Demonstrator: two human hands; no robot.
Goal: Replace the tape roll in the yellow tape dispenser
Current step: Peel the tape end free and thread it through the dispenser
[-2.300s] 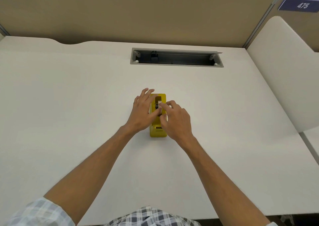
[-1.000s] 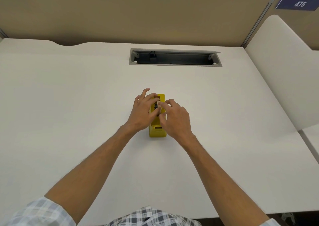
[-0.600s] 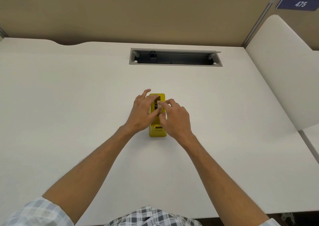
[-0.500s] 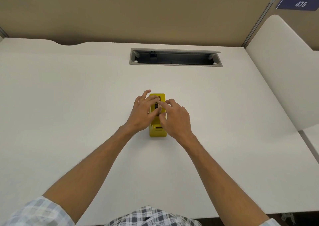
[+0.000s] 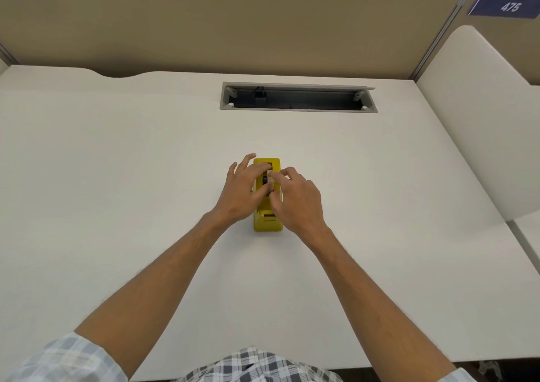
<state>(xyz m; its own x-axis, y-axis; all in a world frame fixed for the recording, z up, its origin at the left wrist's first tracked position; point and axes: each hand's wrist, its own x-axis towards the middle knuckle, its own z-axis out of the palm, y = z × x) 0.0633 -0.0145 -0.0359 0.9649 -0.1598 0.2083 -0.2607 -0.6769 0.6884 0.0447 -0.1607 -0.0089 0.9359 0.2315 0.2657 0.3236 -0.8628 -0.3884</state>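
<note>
The yellow tape dispenser (image 5: 267, 221) stands mid-desk, its long axis pointing away from me. A tape roll (image 5: 266, 179) with a dark core sits in its top slot, mostly hidden by fingers. My left hand (image 5: 241, 193) wraps the dispenser's left side, thumb and index finger pinching the roll. My right hand (image 5: 296, 202) covers the right side, with its index finger and thumb also pinching the roll from above.
An open grey cable tray (image 5: 298, 97) is set into the white desk (image 5: 117, 177) beyond the dispenser. A tan partition wall (image 5: 233, 22) runs along the back. A white side divider (image 5: 482, 124) stands on the right.
Both hands have stayed on the dispenser. The fingertips have shifted slightly on the roll in the slot. The dispenser has not moved.
</note>
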